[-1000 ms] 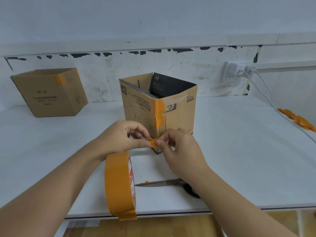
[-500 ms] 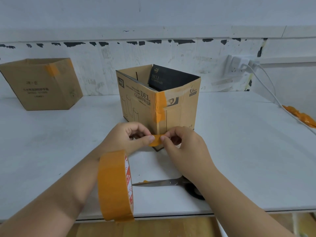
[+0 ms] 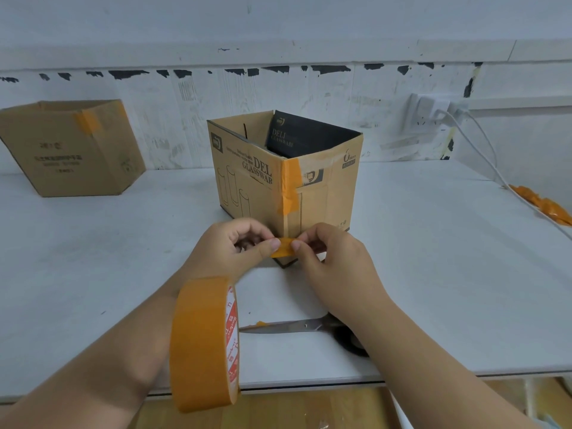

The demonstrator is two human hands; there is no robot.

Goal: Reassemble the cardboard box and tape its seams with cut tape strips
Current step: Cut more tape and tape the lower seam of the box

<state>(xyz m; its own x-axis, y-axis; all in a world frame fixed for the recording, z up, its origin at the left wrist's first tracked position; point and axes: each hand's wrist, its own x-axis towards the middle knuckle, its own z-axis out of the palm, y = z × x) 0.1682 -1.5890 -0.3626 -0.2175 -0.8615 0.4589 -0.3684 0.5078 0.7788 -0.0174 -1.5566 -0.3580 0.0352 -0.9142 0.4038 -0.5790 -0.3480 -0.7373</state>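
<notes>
Left hand (image 3: 230, 247) and right hand (image 3: 332, 261) are pinching opposite ends of a tape strip (image 3: 283, 247) at the box's (image 3: 257, 181) lower front corner. Advisable: keeping it taut and centring it on the seam before pressing.

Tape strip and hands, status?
Both hands pinching tape strip at box corner seam, lower end. Roll on left wrist. Nothing blocking.

left grip (image 3: 235, 249) pinching, right grip (image 3: 328, 258) pinching
</notes>
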